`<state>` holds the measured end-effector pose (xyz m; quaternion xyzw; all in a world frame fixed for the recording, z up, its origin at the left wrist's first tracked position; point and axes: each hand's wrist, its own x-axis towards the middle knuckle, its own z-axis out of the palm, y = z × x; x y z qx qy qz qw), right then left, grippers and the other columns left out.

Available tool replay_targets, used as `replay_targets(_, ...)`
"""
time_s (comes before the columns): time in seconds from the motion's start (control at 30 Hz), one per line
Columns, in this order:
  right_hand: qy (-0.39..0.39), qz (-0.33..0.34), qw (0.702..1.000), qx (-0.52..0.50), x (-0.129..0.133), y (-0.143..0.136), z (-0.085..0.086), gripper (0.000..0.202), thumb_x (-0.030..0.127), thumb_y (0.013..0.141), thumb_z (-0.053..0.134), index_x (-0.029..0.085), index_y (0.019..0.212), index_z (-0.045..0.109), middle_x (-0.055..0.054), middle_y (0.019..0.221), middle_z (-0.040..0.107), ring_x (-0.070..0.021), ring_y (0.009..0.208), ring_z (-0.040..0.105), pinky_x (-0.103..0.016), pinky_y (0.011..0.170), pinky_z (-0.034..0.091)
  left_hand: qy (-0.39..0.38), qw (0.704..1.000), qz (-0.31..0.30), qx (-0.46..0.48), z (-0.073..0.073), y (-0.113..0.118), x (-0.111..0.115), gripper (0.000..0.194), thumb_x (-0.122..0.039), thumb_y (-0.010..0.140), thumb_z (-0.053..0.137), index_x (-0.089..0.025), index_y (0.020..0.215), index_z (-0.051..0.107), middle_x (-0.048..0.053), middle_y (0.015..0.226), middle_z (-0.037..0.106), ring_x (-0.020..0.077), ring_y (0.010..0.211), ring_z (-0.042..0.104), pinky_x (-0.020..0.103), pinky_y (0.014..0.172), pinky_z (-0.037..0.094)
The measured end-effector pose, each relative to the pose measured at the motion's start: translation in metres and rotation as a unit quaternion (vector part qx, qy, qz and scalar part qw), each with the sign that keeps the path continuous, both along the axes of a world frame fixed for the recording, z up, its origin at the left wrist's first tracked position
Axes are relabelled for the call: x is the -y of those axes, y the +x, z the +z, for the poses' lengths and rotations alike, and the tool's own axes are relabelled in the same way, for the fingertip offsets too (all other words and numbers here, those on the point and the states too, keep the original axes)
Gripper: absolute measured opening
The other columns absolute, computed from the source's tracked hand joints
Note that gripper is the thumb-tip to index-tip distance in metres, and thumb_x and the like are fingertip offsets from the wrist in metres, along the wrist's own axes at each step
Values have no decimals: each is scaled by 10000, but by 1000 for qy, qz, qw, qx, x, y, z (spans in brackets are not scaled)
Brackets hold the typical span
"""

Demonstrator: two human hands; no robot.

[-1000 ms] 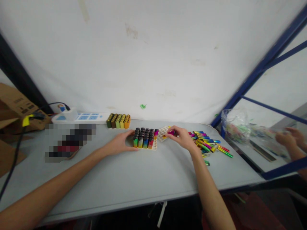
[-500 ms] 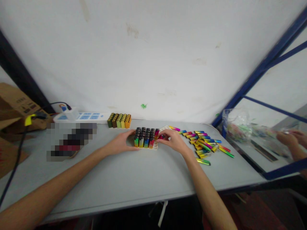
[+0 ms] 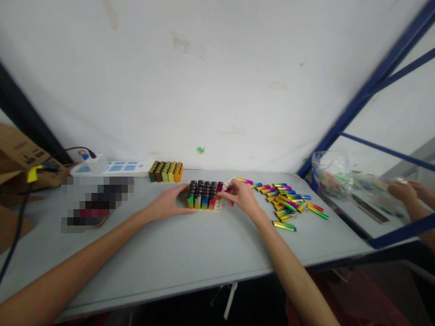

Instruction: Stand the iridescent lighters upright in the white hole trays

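Observation:
Rows of upright lighters with black tops and shiny coloured bodies stand in a pale tray at mid-table. Around their left side curves my left hand, thumb and fingers apart against the block. My right hand is at the tray's right side, its fingers pinched on a single lighter held tilted, with the black top up. Many loose metallic lighters lie scattered to the right of that hand.
A second block of gold-topped lighters stands behind, beside a white power strip. Left are a pixelated item and brown cardboard. Beyond the blue frame at right are a plastic bag and another person's hands.
The lighter in my right hand now shows its black top, tilted beside the tray. My left hand keeps its place at the block. The whole view has shifted slightly.

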<state>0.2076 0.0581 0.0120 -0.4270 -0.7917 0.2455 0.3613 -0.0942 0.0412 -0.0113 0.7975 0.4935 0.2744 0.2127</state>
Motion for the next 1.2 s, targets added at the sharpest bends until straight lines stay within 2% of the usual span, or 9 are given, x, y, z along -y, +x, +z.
replay_targets(0.13, -26, -6, 999, -40, -2, -6, -7, 469, 671, 847, 705, 253, 773, 506, 8, 555, 680, -201, 499, 674, -284, 492, 472, 8, 1000, 7, -9, -1, -1, -1, 860, -628, 655, 815, -174, 1349, 588, 151, 1389, 658, 420, 1262, 613, 532, 1126, 461)
replay_targets(0.27, -43, 19, 999, -10, -5, -6, -11, 461, 685, 893, 634, 247, 807, 524, -14, 609, 705, -206, 534, 692, -290, 504, 504, 6, 1000, 8, -11, -2, -1, -1, 867, -644, 650, 812, -175, 1344, 589, 155, 1386, 658, 425, 1259, 613, 530, 1116, 472)
replay_targets(0.37, 4, 9, 997, 77, -7, -4, -10, 407, 619, 958, 595, 222, 870, 586, -7, 605, 683, -180, 550, 675, -266, 545, 487, 0, 1000, 5, -11, -1, 0, 0, 851, -642, 647, 811, -203, 1341, 586, 141, 1375, 666, 409, 1255, 616, 519, 1119, 469)
replay_targets(0.47, 64, -44, 975, 206, -7, -5, -5, 377, 566, 986, 584, 196, 945, 640, -33, 633, 679, -186, 576, 655, -266, 564, 437, -5, 1000, 4, -10, 1, 1, 0, 862, -644, 659, 801, -202, 1361, 566, 141, 1395, 653, 403, 1277, 601, 518, 1133, 452)
replay_targets(0.63, 115, -95, 930, 337, 3, -13, 3, 433, 573, 1016, 507, 170, 1073, 655, -170, 936, 743, -279, 834, 709, -307, 659, 428, 2, 1000, 7, -11, 0, 0, 0, 877, -652, 637, 810, -192, 1346, 577, 148, 1388, 656, 426, 1260, 610, 532, 1134, 453)
replay_targets(0.77, 98, -56, 938, 327, 11, -14, 5, 436, 545, 1062, 414, 166, 1209, 571, -138, 911, 746, -269, 798, 699, -307, 641, 405, 3, 1000, 10, -7, 0, 1, 0, 875, -647, 628, 827, -201, 1341, 585, 146, 1381, 663, 425, 1259, 614, 541, 1128, 461)
replay_targets(0.87, 85, -22, 952, 292, 11, -9, 2, 368, 491, 1069, 438, 173, 1228, 537, -103, 909, 745, -236, 791, 683, -293, 661, 409, -5, 1000, 17, -7, 1, 1, 1, 892, -652, 648, 820, -171, 1357, 569, 170, 1406, 642, 417, 1287, 597, 537, 1137, 453)
replay_targets(1.03, 88, -10, 947, 310, 5, -3, -2, 218, 344, 1054, 495, 178, 1085, 633, -112, 940, 738, -223, 812, 665, -294, 683, 414, -9, 1000, 14, -8, 1, 0, 2, 899, -643, 672, 810, -153, 1381, 554, 181, 1440, 614, 403, 1309, 583, 543, 1157, 426)
replay_targets(1.2, 82, 35, 964, 249, -5, 12, 3, 227, 380, 1025, 573, 193, 987, 696, -54, 830, 725, -181, 740, 641, -269, 685, 430, 4, 1000, 24, 0, -5, -2, -3, 888, -638, 615, 829, -227, 1366, 592, 142, 1407, 651, 431, 1282, 599, 552, 1138, 447)
